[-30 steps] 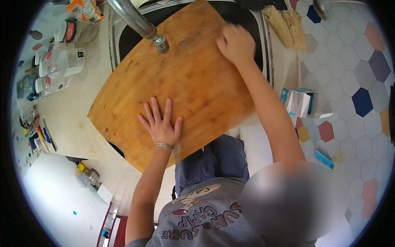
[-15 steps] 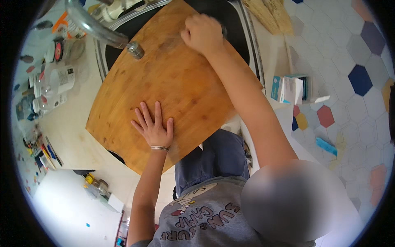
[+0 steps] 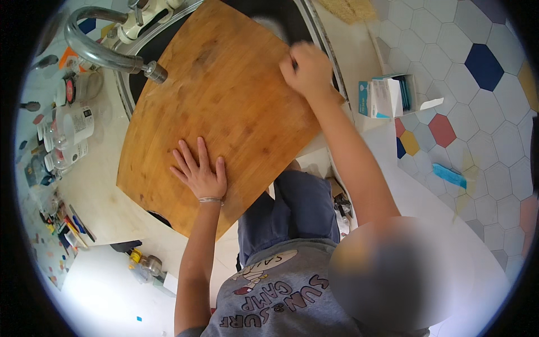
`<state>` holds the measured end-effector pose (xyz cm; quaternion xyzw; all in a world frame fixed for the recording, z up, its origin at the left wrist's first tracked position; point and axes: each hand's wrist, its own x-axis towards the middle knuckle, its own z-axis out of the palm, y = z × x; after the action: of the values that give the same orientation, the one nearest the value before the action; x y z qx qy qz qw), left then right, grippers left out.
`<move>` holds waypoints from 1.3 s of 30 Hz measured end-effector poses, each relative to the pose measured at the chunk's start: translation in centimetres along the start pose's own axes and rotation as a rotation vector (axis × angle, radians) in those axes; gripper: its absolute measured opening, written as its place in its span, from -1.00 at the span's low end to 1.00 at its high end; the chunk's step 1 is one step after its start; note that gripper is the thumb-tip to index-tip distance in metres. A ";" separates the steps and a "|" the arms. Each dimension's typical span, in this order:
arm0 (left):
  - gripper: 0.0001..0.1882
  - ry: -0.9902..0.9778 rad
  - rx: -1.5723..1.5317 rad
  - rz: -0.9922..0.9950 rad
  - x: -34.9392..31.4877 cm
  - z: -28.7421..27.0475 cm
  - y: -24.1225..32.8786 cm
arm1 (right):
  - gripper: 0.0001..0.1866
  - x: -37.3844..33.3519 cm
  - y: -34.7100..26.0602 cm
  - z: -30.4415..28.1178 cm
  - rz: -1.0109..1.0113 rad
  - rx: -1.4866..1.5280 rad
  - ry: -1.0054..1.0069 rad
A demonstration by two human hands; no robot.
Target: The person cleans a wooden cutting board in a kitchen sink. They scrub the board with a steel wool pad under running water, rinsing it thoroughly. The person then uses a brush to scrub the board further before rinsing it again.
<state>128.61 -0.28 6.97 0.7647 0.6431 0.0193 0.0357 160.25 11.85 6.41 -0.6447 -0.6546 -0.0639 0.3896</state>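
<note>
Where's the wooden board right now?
In the head view, the wooden board lies left of centre, partly over the sink, with the left hand flat on it.

Left hand (image 3: 201, 177) spread flat on a wooden board (image 3: 241, 106).
Right hand (image 3: 309, 70) curled at the board's right edge; sink (image 3: 295, 22) beneath its far end, faucet (image 3: 115, 60) at its left.

Hexagon-tiled wall (image 3: 508, 109), pale counter (image 3: 95, 205), probably tiled floor (image 3: 227, 255).

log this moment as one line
left hand: flat on wooden board | right hand: curled at board's edge, contents unclear | board: partly over sink, near faucet
</note>
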 end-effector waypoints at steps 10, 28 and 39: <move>-0.33 -0.003 0.028 0.023 -0.1 -0.1 0.2 | -0.75 -2.7 0.6 -3.2 0.350 -0.042 0.044; -0.33 0.036 0.003 0.007 -0.1 0.3 -0.2 | -0.79 -8.6 -3.1 -5.8 0.300 -0.259 -0.005; -0.35 0.037 0.016 0.020 -0.4 0.2 -0.1 | -0.78 -8.5 -4.1 -5.3 0.487 -0.463 -0.011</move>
<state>128.47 -0.65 6.74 0.7708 0.6362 0.0284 0.0174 157.69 1.35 6.76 -0.8539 -0.4515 -0.1128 0.2331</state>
